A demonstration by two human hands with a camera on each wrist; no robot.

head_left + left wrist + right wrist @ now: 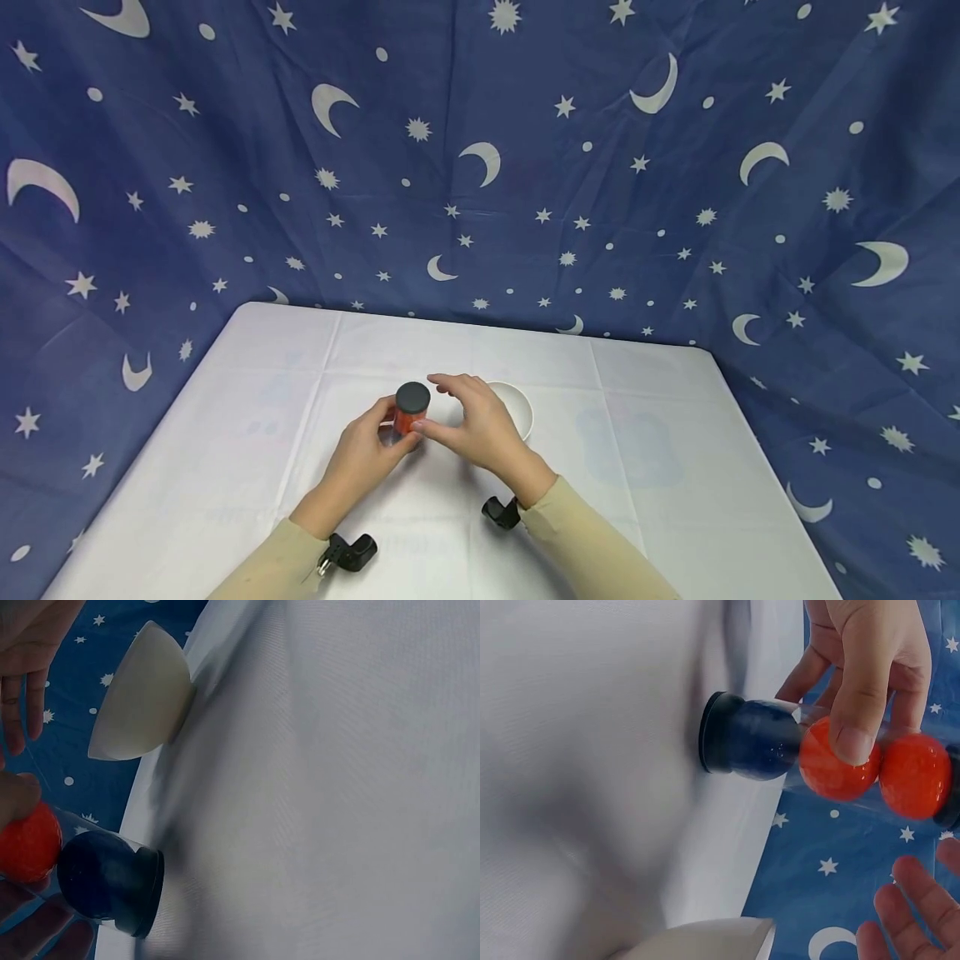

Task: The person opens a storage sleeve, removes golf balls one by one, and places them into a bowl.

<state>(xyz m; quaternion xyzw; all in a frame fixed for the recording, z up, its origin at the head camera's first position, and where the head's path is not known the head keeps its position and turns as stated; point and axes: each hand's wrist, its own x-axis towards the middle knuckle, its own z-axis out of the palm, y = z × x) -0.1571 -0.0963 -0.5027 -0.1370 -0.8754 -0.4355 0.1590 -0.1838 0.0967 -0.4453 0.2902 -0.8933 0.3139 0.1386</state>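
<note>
Left hand (352,462) curled round clear tube (409,418); right hand (480,421) fingers loosely extended, thumb contact unclear. Tube's long axis near upright, dark cap (412,397) up; 1 blue ball (761,742) lowest, 2 orange balls (915,776) above. White bowl (519,406) nearby, white cloth (225,467), blue star-and-moon backdrop (525,258).

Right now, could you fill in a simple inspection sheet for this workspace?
Surface: creased white cloth
Things in use: clear tube with dark caps, holding one dark blue ball and two orange balls; white bowl, upright on the cloth
Clutter: nothing seen
Hands: left hand grips the tube; right hand open beside it, contact unclear; black devices near both wrists
Cables: nothing seen
Surroundings: blue curtain with white moons and stars
</note>
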